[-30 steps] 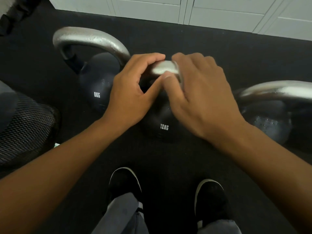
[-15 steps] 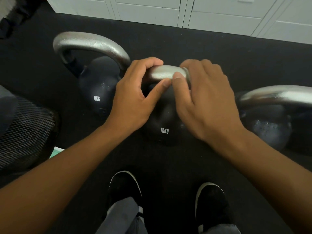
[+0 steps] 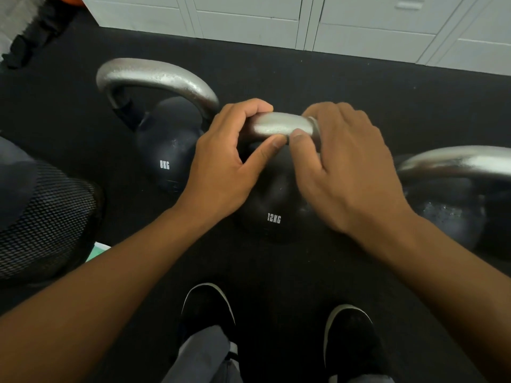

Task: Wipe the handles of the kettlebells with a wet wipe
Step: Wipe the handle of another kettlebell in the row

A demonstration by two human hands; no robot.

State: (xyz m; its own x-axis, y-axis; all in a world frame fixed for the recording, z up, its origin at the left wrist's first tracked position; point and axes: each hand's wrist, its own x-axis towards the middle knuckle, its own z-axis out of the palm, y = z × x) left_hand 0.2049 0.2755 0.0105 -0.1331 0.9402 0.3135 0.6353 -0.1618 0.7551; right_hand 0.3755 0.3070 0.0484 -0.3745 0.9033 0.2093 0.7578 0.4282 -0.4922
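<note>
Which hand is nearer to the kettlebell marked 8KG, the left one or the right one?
The left. The left hand grips the handle of the 12KG kettlebell right beside the 8KG kettlebell. The right hand holds the same handle on the far side.

My left hand [image 3: 221, 167] and right hand [image 3: 345, 172] cover both ends of the 12KG handle [image 3: 279, 127], and I can't make out a wipe under my fingers. The right kettlebell [image 3: 453, 205] runs off the frame's edge. My shoes [image 3: 206, 310] are cut off below.
</note>
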